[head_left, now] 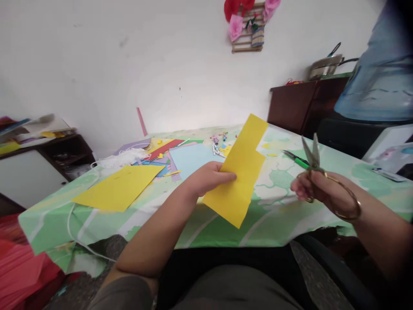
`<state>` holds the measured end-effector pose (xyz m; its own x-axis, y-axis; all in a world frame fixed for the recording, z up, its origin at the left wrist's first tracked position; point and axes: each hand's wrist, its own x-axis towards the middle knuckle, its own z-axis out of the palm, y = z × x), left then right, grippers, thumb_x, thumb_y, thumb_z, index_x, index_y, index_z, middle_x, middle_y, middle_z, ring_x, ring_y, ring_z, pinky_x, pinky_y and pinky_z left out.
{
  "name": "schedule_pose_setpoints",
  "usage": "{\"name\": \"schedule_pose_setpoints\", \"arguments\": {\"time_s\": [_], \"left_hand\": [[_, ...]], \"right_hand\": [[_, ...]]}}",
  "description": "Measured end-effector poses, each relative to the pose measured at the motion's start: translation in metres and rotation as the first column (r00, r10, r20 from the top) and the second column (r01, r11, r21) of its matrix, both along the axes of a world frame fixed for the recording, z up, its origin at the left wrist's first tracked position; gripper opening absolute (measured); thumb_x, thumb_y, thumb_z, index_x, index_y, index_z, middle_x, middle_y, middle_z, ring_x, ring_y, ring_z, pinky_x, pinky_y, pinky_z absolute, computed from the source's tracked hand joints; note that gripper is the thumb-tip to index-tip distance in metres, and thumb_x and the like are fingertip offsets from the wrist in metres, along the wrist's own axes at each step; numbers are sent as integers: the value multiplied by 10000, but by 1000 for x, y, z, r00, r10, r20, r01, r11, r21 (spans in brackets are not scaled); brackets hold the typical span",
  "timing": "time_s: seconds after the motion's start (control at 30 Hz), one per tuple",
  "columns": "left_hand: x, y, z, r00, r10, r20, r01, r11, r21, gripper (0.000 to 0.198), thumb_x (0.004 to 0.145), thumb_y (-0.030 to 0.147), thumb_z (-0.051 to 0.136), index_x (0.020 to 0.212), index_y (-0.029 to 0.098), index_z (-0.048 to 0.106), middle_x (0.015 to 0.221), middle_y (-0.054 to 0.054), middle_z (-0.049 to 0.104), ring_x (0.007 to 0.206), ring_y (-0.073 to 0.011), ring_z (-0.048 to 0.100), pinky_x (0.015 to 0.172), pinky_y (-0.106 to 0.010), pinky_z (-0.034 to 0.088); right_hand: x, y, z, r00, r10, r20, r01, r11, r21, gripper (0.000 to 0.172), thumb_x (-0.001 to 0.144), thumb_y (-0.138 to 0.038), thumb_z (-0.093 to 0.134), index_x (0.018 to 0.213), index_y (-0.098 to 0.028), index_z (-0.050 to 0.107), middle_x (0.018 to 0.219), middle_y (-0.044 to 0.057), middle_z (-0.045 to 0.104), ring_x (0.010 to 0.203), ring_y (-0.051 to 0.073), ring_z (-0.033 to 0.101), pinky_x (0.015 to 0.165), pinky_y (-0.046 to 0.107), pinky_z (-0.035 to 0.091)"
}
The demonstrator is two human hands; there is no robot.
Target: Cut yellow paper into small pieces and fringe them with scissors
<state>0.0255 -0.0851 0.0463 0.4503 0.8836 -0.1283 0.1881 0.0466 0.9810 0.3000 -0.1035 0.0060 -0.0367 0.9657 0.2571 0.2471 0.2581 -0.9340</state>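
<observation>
My left hand pinches a piece of yellow paper by its left edge, thumb on top. The paper has a narrow strip reaching up and a wider, uneven lower part, and it is held up over the table's front edge. On the right, my right hand holds gold-handled scissors with the blades pointing up and slightly apart. The scissors are away from the paper. A larger yellow sheet lies on the table at the left.
The table's patterned green cloth carries a light blue sheet, white string, a red strip, small scraps and a green-and-black cutter. A water bottle stands at the right.
</observation>
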Motion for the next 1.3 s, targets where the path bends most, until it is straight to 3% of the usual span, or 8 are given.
{"name": "schedule_pose_setpoints", "arguments": {"time_s": [0.17, 0.43, 0.53, 0.63, 0.77, 0.87, 1.03, 1.3], "left_hand": [[-3, 9, 5, 950, -231, -212, 214, 971, -103, 182, 663, 292, 632, 777, 158, 676, 801, -56, 699, 655, -180, 646, 605, -272, 496], [-33, 18, 18, 952, -168, -257, 158, 986, -58, 171, 656, 270, 661, 793, 167, 667, 808, -41, 696, 678, -147, 641, 644, -252, 494], [-52, 17, 15, 980, -120, -157, 115, 993, -39, 186, 634, 242, 683, 795, 149, 665, 798, -60, 687, 706, -156, 640, 631, -252, 501], [-61, 8, -2, 966, 117, 229, -110, 993, -43, 208, 612, 260, 705, 790, 171, 648, 693, -17, 656, 640, -150, 627, 592, -282, 511], [-29, -14, -48, 696, 219, 683, -203, 973, -106, 318, 619, 426, 687, 826, 188, 647, 758, -22, 640, 749, -174, 620, 666, -348, 513], [21, -26, -72, 763, 185, 619, -91, 979, -180, 358, 626, 337, 716, 932, 168, 641, 929, -71, 625, 853, -186, 595, 716, -343, 488], [74, -24, -59, 657, 264, 706, -229, 962, -147, 315, 648, 337, 702, 896, 156, 635, 949, -60, 609, 855, -151, 567, 719, -288, 465], [71, -7, -41, 632, 389, 670, -457, 886, -83, 261, 622, 210, 684, 873, 162, 634, 902, -15, 641, 831, -147, 588, 714, -301, 511]], "right_hand": [[-53, 23, 3, 941, 56, -333, -72, 997, -37, 299, 556, -375, 734, 638, -195, 511, 631, -15, 540, 559, 115, 508, 511, 260, 416], [-90, 34, -7, 839, 21, -544, 21, 997, 71, 251, 614, -286, 642, 594, -204, 406, 610, -47, 366, 527, 82, 389, 453, 233, 344], [-90, 36, -4, 817, 19, -576, 42, 995, 93, 256, 624, -277, 618, 599, -218, 370, 608, -46, 343, 531, 93, 382, 467, 247, 361], [-90, 37, 2, 799, 17, -601, 80, 988, 133, 261, 640, -277, 579, 602, -231, 325, 609, -36, 351, 569, 123, 426, 507, 275, 401], [-95, 36, 5, 755, -7, -656, 177, 965, 193, 254, 665, -279, 520, 609, -232, 276, 635, -32, 379, 651, 140, 493, 624, 297, 451], [-105, 31, 1, 727, -48, -685, 254, 946, 204, 241, 678, -291, 507, 642, -237, 275, 660, -40, 394, 685, 133, 516, 677, 291, 458], [-114, 18, -17, 759, -127, -638, 314, 931, 189, 240, 720, -332, 525, 687, -240, 305, 693, -41, 431, 696, 129, 530, 704, 303, 456], [-71, 2, -30, 945, -182, -273, 222, 967, 123, 242, 711, -410, 584, 638, -208, 471, 568, -7, 496, 563, 150, 475, 559, 296, 388]]}}
